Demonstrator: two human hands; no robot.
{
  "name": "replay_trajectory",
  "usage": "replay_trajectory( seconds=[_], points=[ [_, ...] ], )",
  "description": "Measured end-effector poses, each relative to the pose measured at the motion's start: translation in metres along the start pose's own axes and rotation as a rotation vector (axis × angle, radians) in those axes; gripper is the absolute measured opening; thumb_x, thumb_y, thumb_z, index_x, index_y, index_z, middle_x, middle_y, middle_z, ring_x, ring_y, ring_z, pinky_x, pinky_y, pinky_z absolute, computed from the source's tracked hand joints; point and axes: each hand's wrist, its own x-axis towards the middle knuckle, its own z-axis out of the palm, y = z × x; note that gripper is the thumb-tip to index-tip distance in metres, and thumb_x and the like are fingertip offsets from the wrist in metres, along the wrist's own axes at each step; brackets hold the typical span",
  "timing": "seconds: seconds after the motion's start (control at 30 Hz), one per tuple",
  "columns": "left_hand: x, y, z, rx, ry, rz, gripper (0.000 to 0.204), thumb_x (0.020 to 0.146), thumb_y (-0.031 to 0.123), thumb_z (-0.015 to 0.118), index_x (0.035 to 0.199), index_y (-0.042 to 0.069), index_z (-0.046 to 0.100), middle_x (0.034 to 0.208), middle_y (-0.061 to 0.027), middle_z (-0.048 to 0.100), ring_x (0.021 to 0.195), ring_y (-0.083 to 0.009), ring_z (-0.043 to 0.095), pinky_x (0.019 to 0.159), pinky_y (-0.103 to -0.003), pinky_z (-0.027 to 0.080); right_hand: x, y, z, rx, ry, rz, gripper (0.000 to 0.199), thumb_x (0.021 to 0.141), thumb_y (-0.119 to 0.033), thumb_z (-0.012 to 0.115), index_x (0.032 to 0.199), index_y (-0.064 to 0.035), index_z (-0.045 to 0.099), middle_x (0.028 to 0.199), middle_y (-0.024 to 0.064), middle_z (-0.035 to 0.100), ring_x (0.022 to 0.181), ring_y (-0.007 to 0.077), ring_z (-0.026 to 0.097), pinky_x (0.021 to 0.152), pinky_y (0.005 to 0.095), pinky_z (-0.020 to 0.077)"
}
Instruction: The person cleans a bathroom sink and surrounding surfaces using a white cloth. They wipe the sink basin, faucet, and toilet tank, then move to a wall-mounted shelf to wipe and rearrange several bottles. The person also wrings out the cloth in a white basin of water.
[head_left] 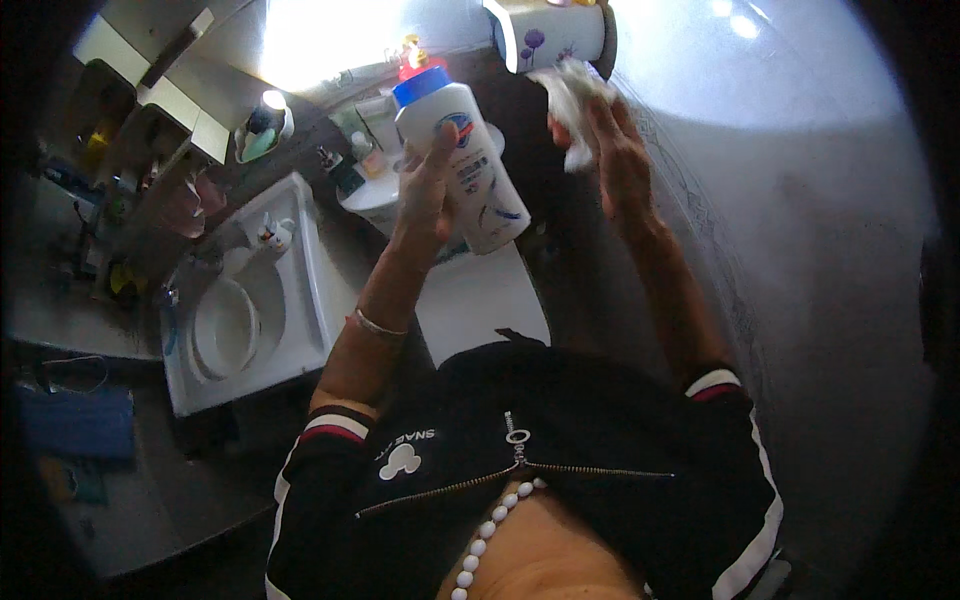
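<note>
Beads on a white necklace are hanging closest to the lens, over a black zip top with striped sleeve cuffs. Past that, the left hand is wrapping around a big white bottle with a blue cap, fingers curled shut on its middle, holding it up and tilted a bit, cap pointing to the far side. The right hand is reaching up to the far right, fingers loosely closed on a crumpled white tissue, which is sitting right under a white wall dispenser with a purple flower print. Can't tell if the tissue is torn free or still attached.

My take on doing this bit well: keep the bottle steady and capped side up while the other hand is busy, since a one-handed grip on a bottle that size could slip. Pulling the tissue down in one firm tug should be better than picking at it.

Off to the left, a white sink is sitting lower down, with small bottles crowding a round white ledge just behind the big bottle. Glare from the far side is washing out the top.
</note>
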Motion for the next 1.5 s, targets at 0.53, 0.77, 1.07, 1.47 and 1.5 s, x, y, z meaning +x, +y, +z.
replay_trajectory(
  seconds=[0.53,0.77,1.07,1.47,1.5],
  points=[
    [0.025,0.012,-0.057,-0.164,0.382,0.028,0.064,0.073,0.043,0.067,0.12,0.009,0.042,0.103,-0.0123,0.058,0.097,-0.0291,0.056,0.089,-0.054,0.039,-0.094,0.143,-0.023,-0.941,-0.218,-0.546,0.026,0.082,-0.002,0.054,0.108,-0.0064,0.056,0.109,0.0178,0.056,0.101,0.0298,0.056,0.073,0.0349,0.0518],
    [0.011,-0.023,-0.12,0.257,0.464,0.259,0.057,0.069,0.033,0.073,0.114,0.011,0.045,0.101,-0.0073,0.056,0.094,-0.0227,0.055,0.083,-0.045,0.046,-0.16,0.178,-0.107,0.047,0.282,0.851,0.027,0.091,-0.022,0.041,0.109,-0.0024,0.048,0.082,0.0093,0.057,0.062,0.019,0.059,0.053,0.0299,0.0479],
    [0.094,-0.079,-0.119,0.317,0.364,0.308,0.047,0.071,0.025,0.072,0.108,0.005,0.05,0.096,-0.0043,0.058,0.087,-0.0158,0.055,0.078,-0.032,0.043,-0.184,0.252,-0.114,0.066,0.082,0.993,0.026,0.091,-0.024,0.042,0.107,-0.0041,0.049,0.084,0.0092,0.058,0.068,0.019,0.058,0.057,0.0298,0.0474],
    [0.185,-0.137,-0.172,0.499,0.253,0.327,0.048,0.075,0.016,0.068,0.115,0.002,0.046,0.104,-0.0085,0.057,0.095,-0.0172,0.054,0.082,-0.03,0.043,-0.174,0.271,-0.144,-0.212,0.291,0.933,0.022,0.089,-0.017,0.044,0.101,-0.0015,0.054,0.085,0.0065,0.059,0.072,0.0147,0.055,0.065,0.028,0.0451],
    [0.184,-0.138,-0.173,0.545,0.254,0.342,0.049,0.074,0.016,0.068,0.115,0.002,0.045,0.103,-0.0087,0.056,0.095,-0.0177,0.054,0.083,-0.03,0.042,-0.168,0.279,-0.15,-0.295,0.315,0.865,0.022,0.088,-0.018,0.046,0.098,-0.0011,0.055,0.083,0.0059,0.059,0.072,0.0142,0.054,0.065,0.028,0.044]
  ],
)
